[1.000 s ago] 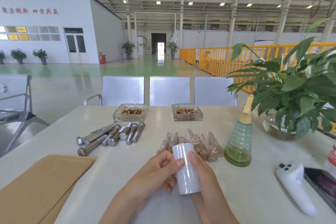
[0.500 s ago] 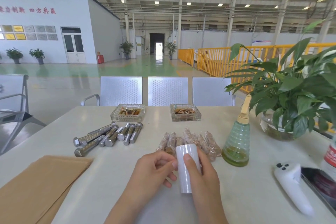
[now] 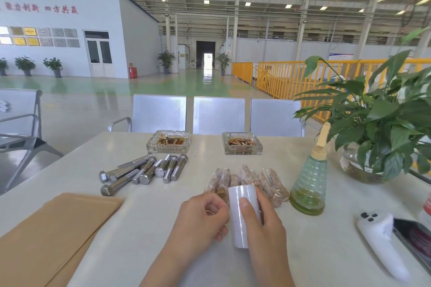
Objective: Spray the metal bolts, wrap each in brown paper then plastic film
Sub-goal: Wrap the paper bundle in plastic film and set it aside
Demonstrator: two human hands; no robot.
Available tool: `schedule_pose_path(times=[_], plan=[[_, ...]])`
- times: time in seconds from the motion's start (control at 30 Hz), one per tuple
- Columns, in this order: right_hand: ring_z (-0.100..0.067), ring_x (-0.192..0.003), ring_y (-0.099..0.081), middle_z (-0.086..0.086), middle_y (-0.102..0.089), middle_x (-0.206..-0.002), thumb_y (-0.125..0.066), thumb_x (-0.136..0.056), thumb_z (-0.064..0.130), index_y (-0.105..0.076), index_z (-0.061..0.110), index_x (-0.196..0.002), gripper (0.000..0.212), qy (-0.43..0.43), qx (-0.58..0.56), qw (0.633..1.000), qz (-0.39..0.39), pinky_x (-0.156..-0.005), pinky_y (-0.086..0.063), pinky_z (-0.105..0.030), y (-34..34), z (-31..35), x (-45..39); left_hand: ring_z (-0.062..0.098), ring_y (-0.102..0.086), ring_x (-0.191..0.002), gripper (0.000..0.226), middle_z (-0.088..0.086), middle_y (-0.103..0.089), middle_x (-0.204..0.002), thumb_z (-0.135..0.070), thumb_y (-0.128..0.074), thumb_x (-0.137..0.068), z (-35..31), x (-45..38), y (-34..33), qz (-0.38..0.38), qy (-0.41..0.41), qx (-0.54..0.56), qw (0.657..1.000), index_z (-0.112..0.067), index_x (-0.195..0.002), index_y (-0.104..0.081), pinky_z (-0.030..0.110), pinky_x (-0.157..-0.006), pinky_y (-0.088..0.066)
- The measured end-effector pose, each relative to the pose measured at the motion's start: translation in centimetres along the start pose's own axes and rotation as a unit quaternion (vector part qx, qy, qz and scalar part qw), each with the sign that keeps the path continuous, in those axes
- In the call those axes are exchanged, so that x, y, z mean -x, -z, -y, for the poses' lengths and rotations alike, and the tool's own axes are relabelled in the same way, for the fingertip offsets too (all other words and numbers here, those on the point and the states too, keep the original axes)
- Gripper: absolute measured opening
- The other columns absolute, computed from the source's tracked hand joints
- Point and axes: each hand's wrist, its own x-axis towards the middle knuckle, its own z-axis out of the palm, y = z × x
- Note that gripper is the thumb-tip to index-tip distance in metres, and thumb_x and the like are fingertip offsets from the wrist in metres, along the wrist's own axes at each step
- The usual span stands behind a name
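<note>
While right hand [image 3: 263, 228] clasps upright film roll [image 3: 242, 214] above surface [image 3: 163, 216], thumb across its front, left hand [image 3: 200, 223] sits against roll's left side, fingers curled, pinching at its edge. Bare bolts [image 3: 142, 170] piled far left of roll. Wrapped bolts [image 3: 261, 179] in row just behind roll. Brown paper [image 3: 53, 230] stacked near left. Spray bottle [image 3: 309, 184] upright right of wrapped bolts. Two ashtrays [image 3: 241, 145] farther back; plant [image 3: 382, 123] at right.
</note>
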Motion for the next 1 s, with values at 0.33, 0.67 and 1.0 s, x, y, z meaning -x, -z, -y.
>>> schedule_pose_path(times=[0.33,0.67,1.0], plan=[[-0.02,-0.091,-0.074,-0.002,-0.078,-0.098,-0.06,-0.094,0.049,-0.075,0.033,-0.113,0.029,-0.018,-0.074,0.994,0.073,-0.077,-0.053,-0.033,0.4,0.4,-0.2,0.025,-0.07,-0.068,0.045,0.01,-0.065,-0.078,-0.044,-0.084,-0.079,-0.5,0.0,0.5,0.091,0.016,0.107,0.99,-0.009,-0.093,-0.06,0.035,-0.058,-0.058],[-0.023,-0.082,-0.075,-0.011,-0.078,-0.091,-0.054,-0.089,0.046,-0.077,0.031,-0.11,0.034,0.012,-0.099,0.986,0.137,-0.066,-0.054,-0.022,0.5,0.6,0.0,0.021,-0.059,-0.067,0.032,0.006,-0.057,-0.084,-0.032,-0.075,-0.084,-1.3,0.0,1.3,0.122,-0.023,0.175,0.977,-0.026,-0.115,-0.075,0.035,-0.063,-0.054],[-0.022,-0.092,-0.071,-0.004,-0.076,-0.096,-0.051,-0.088,0.053,-0.075,0.034,-0.116,0.04,0.01,-0.065,0.989,0.132,-0.079,-0.049,-0.029,0.7,0.4,0.1,0.022,-0.061,-0.06,0.024,0.026,-0.06,-0.096,-0.018,-0.059,-0.102,-0.5,-0.2,1.2,0.099,-0.061,0.092,0.989,-0.028,-0.114,-0.076,0.034,-0.058,-0.054]])
